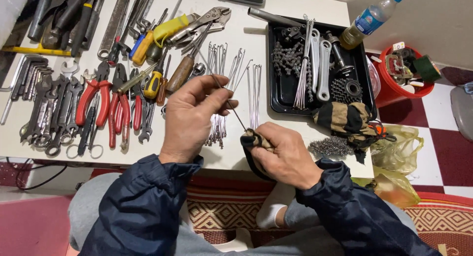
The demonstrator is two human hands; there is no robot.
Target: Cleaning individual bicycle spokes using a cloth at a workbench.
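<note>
My left hand (189, 115) pinches a thin metal spoke (235, 113) near its upper part. The spoke slants down to the right into a small brown and black rag (253, 139). My right hand (286, 155) is closed around that rag, which wraps the spoke's lower end. Both hands hover over the front edge of a white table (256, 37). Several loose spokes (231, 69) lie on the table just behind the hands.
Pliers (101, 101), wrenches (47, 113) and screwdrivers (155, 81) crowd the table's left. A black tray (278, 96) at right holds a chain, cranks and a sprocket. Steel wool (331, 146), another rag (345, 119), a bottle (372, 17), a red bucket (394, 91) sit right.
</note>
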